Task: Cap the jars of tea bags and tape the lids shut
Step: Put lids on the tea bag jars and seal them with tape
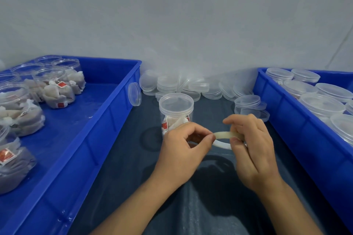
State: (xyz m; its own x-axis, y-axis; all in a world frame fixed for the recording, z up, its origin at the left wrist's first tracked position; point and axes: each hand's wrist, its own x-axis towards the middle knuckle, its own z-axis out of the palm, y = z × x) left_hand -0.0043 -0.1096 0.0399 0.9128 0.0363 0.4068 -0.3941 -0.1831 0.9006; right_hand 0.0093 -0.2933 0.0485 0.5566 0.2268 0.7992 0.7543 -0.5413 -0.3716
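Head view: the capped jar [176,112] stands at the centre, just beyond the hands. The right hand [252,150] grips the tape roll [222,144]; the left hand [183,149] pinches its free end. Taping is starting; next the strip must reach the lid's edge

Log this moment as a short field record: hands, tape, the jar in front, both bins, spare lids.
left hand: pinches the tape's free end
right hand: grips the tape roll
tape strip: stretched between the hands
capped jar: upright on the table just beyond the hands, tea bags inside, no tape visible on it
left bin: open jars of tea bags, no lids
right bin: capped jars
spare lids: piled against the wall between the bins
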